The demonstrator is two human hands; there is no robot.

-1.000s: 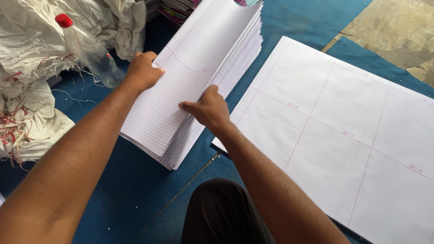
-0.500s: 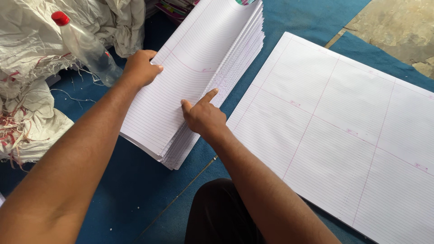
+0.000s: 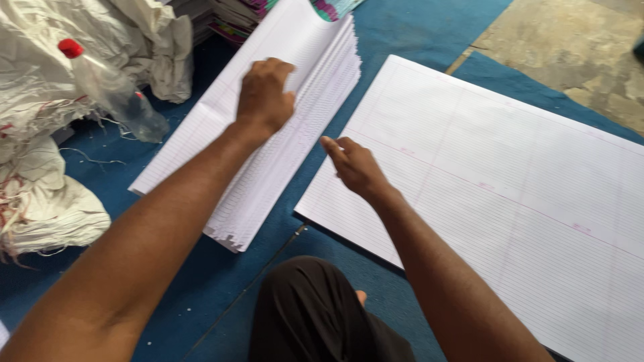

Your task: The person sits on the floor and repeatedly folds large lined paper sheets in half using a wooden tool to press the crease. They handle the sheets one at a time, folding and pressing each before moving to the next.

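We see a blue floor mat (image 3: pixel 416 40) under everything. Biggest item: a wide ruled sheet spread (image 3: pixel 510 181) at 3 o'clock, lying flat, its right and lower edges cut off. Next, the stack of ruled sheets (image 3: pixel 268 174) at 11 o'clock, edges fanned, its top end cut off by the frame.

Versus half a second ago: our left hand (image 3: pixel 263 94) has moved from the stack's left edge onto its top, fingers curled, seemingly gripping the top sheet, which bows upward; we cannot tell exactly how many sheets it pinches. Our right hand (image 3: pixel 355 166) has come off the stack and now hangs over the gap between stack and spread, loosely open, holding nothing.

White woven sacks (image 3: pixel 47 134) sit crumpled at 9 to 10 o'clock. A clear plastic bottle (image 3: pixel 117 97) with red cap lies tilted against them; contents hard to make out. Coloured book covers (image 3: pixel 235 17) at 12 o'clock are mostly hidden. A dark-clothed knee (image 3: pixel 315 315) sits at 6 o'clock.
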